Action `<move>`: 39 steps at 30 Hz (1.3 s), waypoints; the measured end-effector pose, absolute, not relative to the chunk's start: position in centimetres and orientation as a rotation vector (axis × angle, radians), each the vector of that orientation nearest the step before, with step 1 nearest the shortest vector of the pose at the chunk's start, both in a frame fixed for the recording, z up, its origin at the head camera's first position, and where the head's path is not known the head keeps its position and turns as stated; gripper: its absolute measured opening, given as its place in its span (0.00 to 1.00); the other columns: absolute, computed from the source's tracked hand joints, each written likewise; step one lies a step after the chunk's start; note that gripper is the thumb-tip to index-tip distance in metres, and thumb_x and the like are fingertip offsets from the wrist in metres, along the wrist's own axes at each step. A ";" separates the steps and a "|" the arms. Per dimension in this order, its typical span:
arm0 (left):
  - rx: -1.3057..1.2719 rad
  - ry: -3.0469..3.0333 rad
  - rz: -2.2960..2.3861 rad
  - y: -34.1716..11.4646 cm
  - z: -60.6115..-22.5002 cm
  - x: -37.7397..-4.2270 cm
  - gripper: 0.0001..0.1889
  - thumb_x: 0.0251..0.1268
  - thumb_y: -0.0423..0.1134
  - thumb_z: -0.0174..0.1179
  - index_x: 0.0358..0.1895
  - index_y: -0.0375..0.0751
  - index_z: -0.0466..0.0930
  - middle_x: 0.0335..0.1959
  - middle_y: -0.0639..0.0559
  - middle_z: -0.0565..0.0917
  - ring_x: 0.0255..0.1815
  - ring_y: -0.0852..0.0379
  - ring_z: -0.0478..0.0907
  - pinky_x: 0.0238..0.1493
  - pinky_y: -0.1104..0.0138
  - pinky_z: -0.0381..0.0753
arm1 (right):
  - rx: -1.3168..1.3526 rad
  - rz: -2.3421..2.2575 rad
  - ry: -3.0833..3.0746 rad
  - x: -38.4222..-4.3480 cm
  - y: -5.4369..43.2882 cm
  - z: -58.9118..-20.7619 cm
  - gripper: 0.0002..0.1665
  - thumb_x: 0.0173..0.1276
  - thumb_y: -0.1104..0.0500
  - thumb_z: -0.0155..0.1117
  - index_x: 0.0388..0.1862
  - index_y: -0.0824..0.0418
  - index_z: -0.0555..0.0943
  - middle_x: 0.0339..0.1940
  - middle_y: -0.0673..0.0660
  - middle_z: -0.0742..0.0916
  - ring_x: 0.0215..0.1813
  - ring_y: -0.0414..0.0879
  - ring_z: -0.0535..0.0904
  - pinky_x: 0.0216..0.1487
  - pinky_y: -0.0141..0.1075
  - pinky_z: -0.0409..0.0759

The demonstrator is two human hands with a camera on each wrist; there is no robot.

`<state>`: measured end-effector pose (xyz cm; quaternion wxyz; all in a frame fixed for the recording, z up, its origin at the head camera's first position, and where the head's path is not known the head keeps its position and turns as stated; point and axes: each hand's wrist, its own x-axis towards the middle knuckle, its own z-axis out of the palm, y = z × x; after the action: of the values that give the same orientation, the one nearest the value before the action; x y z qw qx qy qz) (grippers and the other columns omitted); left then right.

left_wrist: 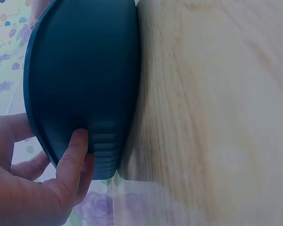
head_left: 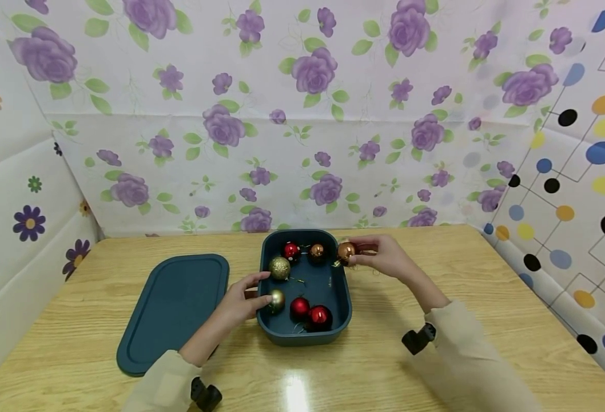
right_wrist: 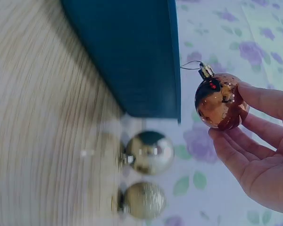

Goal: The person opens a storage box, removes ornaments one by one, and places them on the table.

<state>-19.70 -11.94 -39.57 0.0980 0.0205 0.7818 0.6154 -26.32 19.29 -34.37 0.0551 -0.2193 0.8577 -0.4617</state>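
Copper bauble [head_left: 346, 252] pinched in raised right hand [head_left: 382, 256]; left hand [head_left: 241, 300] grips box [head_left: 310, 340] sidewall.

A pale yellow wood-grain counter [head_left: 374, 349], catching a white patch of glare [head_left: 296, 395], meets a creased white rose-printed back wall [head_left: 282, 149]; the white left wall [head_left: 19, 183] bears daisy-like flowers, the white right wall [head_left: 572, 189] coloured dots.
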 end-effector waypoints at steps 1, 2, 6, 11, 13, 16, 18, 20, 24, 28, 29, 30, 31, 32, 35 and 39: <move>0.062 2.313 1.822 -12.0 -39.6 -19.7 0.26 0.60 0.32 0.59 0.64 0.44 0.67 0.63 0.38 0.62 0.51 0.46 0.70 0.35 0.62 0.78 | -0.649 -1.405 2.603 -26.4 19.8 -34.4 0.30 0.61 0.58 0.64 0.61 0.67 0.70 0.55 0.66 0.78 0.57 0.57 0.74 0.48 0.40 0.77; 0.065 2.313 1.820 -12.0 -39.6 -19.7 0.26 0.60 0.32 0.59 0.64 0.44 0.67 0.63 0.38 0.62 0.51 0.46 0.70 0.35 0.62 0.78 | -0.630 -1.404 2.608 -26.4 20.4 -34.5 0.31 0.61 0.57 0.64 0.62 0.67 0.70 0.55 0.66 0.77 0.57 0.57 0.74 0.48 0.41 0.77; 0.078 2.318 1.818 -12.0 -39.6 -19.7 0.26 0.60 0.32 0.58 0.64 0.44 0.66 0.62 0.37 0.62 0.52 0.46 0.70 0.35 0.62 0.77 | -0.559 -1.395 2.642 -26.8 22.7 -35.0 0.33 0.62 0.55 0.63 0.63 0.68 0.68 0.57 0.67 0.76 0.58 0.58 0.72 0.50 0.43 0.76; 0.084 2.321 1.818 -12.1 -39.6 -19.7 0.27 0.61 0.32 0.58 0.64 0.43 0.66 0.62 0.37 0.63 0.53 0.45 0.70 0.35 0.62 0.77 | -0.463 -1.378 2.699 -27.5 25.6 -36.3 0.33 0.62 0.54 0.63 0.63 0.68 0.68 0.57 0.68 0.76 0.57 0.59 0.73 0.49 0.44 0.76; 0.076 2.319 1.818 -12.1 -39.5 -19.7 0.27 0.61 0.32 0.58 0.64 0.43 0.66 0.62 0.37 0.63 0.52 0.45 0.70 0.36 0.61 0.77 | -0.426 -1.382 2.709 -27.8 26.7 -36.9 0.33 0.62 0.55 0.63 0.62 0.69 0.68 0.56 0.69 0.76 0.57 0.60 0.73 0.49 0.43 0.76; 0.066 2.320 1.817 -12.1 -39.5 -19.7 0.26 0.61 0.31 0.58 0.64 0.43 0.66 0.62 0.37 0.64 0.52 0.45 0.70 0.36 0.61 0.78 | -0.393 -1.389 2.716 -28.1 28.0 -37.7 0.33 0.62 0.57 0.63 0.62 0.71 0.68 0.56 0.70 0.76 0.55 0.61 0.74 0.47 0.39 0.77; 0.060 2.315 1.822 -12.1 -39.4 -19.7 0.26 0.61 0.31 0.58 0.64 0.43 0.66 0.61 0.37 0.64 0.52 0.45 0.70 0.36 0.61 0.78 | -0.371 -1.382 2.722 -28.3 28.7 -38.2 0.32 0.63 0.57 0.62 0.62 0.72 0.67 0.56 0.71 0.75 0.55 0.61 0.74 0.47 0.38 0.77; 0.059 2.314 1.820 -12.1 -39.4 -19.7 0.26 0.61 0.31 0.58 0.64 0.43 0.66 0.61 0.37 0.64 0.52 0.45 0.70 0.36 0.61 0.78 | -0.348 -1.377 2.720 -28.5 29.4 -38.7 0.32 0.64 0.58 0.61 0.62 0.73 0.66 0.57 0.72 0.74 0.56 0.62 0.73 0.48 0.40 0.77; 0.049 2.310 1.819 -12.1 -39.4 -19.7 0.26 0.61 0.31 0.58 0.64 0.43 0.66 0.62 0.37 0.63 0.52 0.44 0.70 0.36 0.61 0.78 | -0.289 -1.355 2.709 -28.9 30.2 -39.4 0.33 0.65 0.58 0.60 0.63 0.73 0.64 0.58 0.73 0.73 0.57 0.63 0.71 0.51 0.45 0.75; 0.053 2.315 1.807 -12.0 -39.4 -19.7 0.26 0.61 0.31 0.58 0.64 0.44 0.66 0.61 0.38 0.64 0.52 0.45 0.70 0.36 0.61 0.78 | -0.235 -1.336 2.702 -29.1 30.6 -39.8 0.33 0.65 0.57 0.60 0.64 0.73 0.64 0.59 0.72 0.72 0.58 0.63 0.71 0.52 0.46 0.74; 0.052 2.317 1.807 -12.0 -39.4 -19.7 0.26 0.61 0.31 0.58 0.64 0.44 0.67 0.61 0.39 0.64 0.52 0.45 0.70 0.36 0.61 0.77 | -0.227 -1.334 2.700 -29.2 30.7 -39.9 0.32 0.65 0.57 0.59 0.64 0.72 0.64 0.59 0.72 0.72 0.58 0.63 0.71 0.52 0.45 0.74; 0.061 2.318 1.803 -12.0 -39.4 -19.8 0.26 0.61 0.31 0.58 0.64 0.45 0.66 0.61 0.39 0.64 0.52 0.45 0.70 0.36 0.61 0.77 | -0.224 -1.331 2.697 -29.2 30.7 -39.9 0.32 0.65 0.58 0.59 0.64 0.72 0.64 0.59 0.72 0.72 0.58 0.63 0.71 0.52 0.45 0.74; 0.066 2.322 1.801 -12.0 -39.4 -19.8 0.26 0.61 0.31 0.58 0.64 0.44 0.66 0.61 0.38 0.64 0.52 0.45 0.70 0.36 0.61 0.77 | -0.221 -1.333 2.694 -29.3 30.8 -40.0 0.32 0.65 0.58 0.59 0.63 0.72 0.65 0.58 0.72 0.72 0.57 0.63 0.71 0.52 0.44 0.74; 0.074 2.324 1.801 -12.0 -39.4 -19.8 0.26 0.61 0.31 0.58 0.64 0.44 0.66 0.61 0.38 0.64 0.52 0.45 0.70 0.35 0.61 0.77 | -0.223 -1.329 2.694 -29.3 30.8 -40.0 0.32 0.65 0.58 0.59 0.63 0.73 0.65 0.58 0.73 0.73 0.57 0.63 0.71 0.51 0.44 0.75; 0.088 2.329 1.800 -12.1 -39.5 -19.8 0.26 0.61 0.31 0.58 0.64 0.44 0.66 0.61 0.37 0.64 0.53 0.45 0.70 0.35 0.62 0.77 | -0.229 -1.330 2.690 -29.4 30.9 -40.1 0.31 0.65 0.59 0.59 0.63 0.73 0.65 0.58 0.73 0.73 0.57 0.63 0.71 0.51 0.43 0.75; 0.092 2.322 1.808 -12.1 -39.5 -19.7 0.26 0.61 0.32 0.58 0.64 0.44 0.66 0.61 0.37 0.63 0.53 0.45 0.70 0.35 0.61 0.77 | -0.240 -1.322 2.694 -29.5 30.8 -40.1 0.31 0.65 0.59 0.59 0.63 0.73 0.65 0.57 0.73 0.73 0.57 0.63 0.72 0.51 0.43 0.75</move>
<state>-19.71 -12.09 -39.54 0.0985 0.0311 0.7849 0.6109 -29.46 30.85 -40.12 0.0656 -0.0796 0.8929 -0.4383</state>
